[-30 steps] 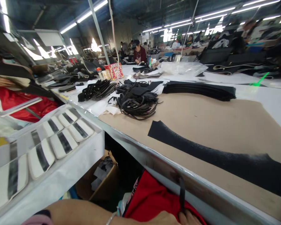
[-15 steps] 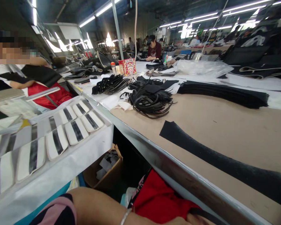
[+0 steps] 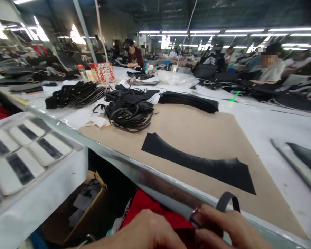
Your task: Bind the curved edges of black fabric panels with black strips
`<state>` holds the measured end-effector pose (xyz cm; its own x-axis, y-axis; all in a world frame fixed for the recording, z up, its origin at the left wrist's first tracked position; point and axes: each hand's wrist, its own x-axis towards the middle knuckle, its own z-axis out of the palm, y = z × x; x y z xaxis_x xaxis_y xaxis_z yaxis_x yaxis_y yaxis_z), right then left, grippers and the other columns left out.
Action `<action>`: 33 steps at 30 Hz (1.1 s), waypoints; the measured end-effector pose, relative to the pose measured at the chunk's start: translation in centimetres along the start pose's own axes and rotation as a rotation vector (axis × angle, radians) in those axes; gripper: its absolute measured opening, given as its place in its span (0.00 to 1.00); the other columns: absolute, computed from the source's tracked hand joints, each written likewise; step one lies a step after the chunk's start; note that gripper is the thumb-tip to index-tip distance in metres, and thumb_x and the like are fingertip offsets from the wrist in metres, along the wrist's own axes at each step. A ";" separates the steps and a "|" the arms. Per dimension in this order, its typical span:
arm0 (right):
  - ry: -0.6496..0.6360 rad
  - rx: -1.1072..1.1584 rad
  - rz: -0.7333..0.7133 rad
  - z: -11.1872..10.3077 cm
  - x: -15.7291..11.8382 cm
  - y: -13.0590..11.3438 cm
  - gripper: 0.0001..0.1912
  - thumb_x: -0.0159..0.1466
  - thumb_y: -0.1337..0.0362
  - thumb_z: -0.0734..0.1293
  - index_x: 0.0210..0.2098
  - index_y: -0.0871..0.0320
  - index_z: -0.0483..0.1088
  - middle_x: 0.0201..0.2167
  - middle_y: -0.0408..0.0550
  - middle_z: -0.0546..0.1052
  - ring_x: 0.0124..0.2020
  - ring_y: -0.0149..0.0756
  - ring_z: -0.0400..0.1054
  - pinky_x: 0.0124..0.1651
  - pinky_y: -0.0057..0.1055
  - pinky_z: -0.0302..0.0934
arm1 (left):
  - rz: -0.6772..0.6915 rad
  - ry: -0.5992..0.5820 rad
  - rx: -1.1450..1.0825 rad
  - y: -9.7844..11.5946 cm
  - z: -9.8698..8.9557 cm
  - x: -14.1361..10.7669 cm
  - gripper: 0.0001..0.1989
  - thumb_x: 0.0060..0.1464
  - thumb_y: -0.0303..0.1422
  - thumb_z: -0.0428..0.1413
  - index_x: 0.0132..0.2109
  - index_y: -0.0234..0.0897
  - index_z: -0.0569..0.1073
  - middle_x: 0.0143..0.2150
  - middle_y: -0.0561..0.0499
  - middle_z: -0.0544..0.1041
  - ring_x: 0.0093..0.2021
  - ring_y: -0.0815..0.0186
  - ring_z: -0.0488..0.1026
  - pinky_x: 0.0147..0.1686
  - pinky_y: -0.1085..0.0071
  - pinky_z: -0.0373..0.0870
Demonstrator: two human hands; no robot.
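At the bottom centre is my left hand (image 3: pixel 150 230), back upward, its fingertips hidden below the frame edge. To its right my right hand (image 3: pixel 230 224) has bent fingers closed around a dark strip (image 3: pixel 226 200), which loops up above the knuckles near the table edge. Something dark and shiny shows at the fingertips. A curved black piece (image 3: pixel 197 162) lies flat on the brown board (image 3: pixel 197 128), beyond both hands. Further back are a tangle of thin black strips (image 3: pixel 129 110) and a stack of curved black pieces (image 3: pixel 189 100).
White pads with dark bands (image 3: pixel 18 166) lie on a white-covered surface (image 3: pixel 41 204) at left. Below stands a cardboard box (image 3: pixel 62 221) of grey scraps. A red patterned box (image 3: pixel 102 72) and fanned black pieces (image 3: pixel 75 95) are at the back. People sit further off.
The view has swung right, bringing the whole curved piece and a person at the right into sight. My right hand and the looped strip now show more fully.
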<state>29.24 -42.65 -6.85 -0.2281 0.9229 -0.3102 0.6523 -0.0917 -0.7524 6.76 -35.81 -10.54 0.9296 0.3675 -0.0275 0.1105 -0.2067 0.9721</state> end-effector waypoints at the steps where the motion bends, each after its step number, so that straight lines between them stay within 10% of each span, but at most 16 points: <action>1: 0.031 0.108 0.034 -0.8 0.0 -0.5 0.14 0.64 0.52 0.62 0.28 0.54 0.65 0.24 0.44 0.71 0.25 0.33 0.64 0.27 0.27 0.55 | -0.073 0.127 -0.018 1.0 -0.7 0.3 0.12 0.59 0.38 0.52 0.35 0.40 0.79 0.33 0.51 0.78 0.34 0.65 0.73 0.33 0.74 0.64; 5: -0.004 0.497 0.120 -1.7 1.1 -0.7 0.17 0.62 0.50 0.64 0.30 0.56 0.58 0.21 0.38 0.65 0.21 0.27 0.60 0.23 0.23 0.54 | -0.211 0.422 -0.021 3.7 -2.9 3.2 0.10 0.54 0.32 0.56 0.43 0.41 0.77 0.41 0.53 0.78 0.41 0.65 0.72 0.41 0.74 0.65; 20: 0.013 0.652 0.057 -1.5 2.1 2.1 0.18 0.67 0.48 0.60 0.36 0.59 0.64 0.23 0.38 0.65 0.23 0.25 0.55 0.28 0.24 0.50 | -0.278 0.115 -0.344 1.6 -4.3 9.1 0.07 0.48 0.32 0.59 0.32 0.32 0.71 0.26 0.54 0.72 0.24 0.72 0.68 0.25 0.77 0.63; 33: 0.344 0.182 0.154 -1.7 1.0 3.6 0.18 0.67 0.52 0.56 0.43 0.55 0.72 0.37 0.47 0.75 0.37 0.38 0.66 0.41 0.31 0.57 | -0.285 0.321 -0.433 -1.0 -5.8 9.1 0.13 0.53 0.40 0.59 0.33 0.33 0.69 0.30 0.53 0.71 0.28 0.70 0.68 0.28 0.75 0.68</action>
<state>32.58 -41.42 -8.89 0.1371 0.9616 -0.2378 0.5143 -0.2743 -0.8125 13.07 -27.00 -10.39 0.7247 0.6231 -0.2941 0.1236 0.3024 0.9451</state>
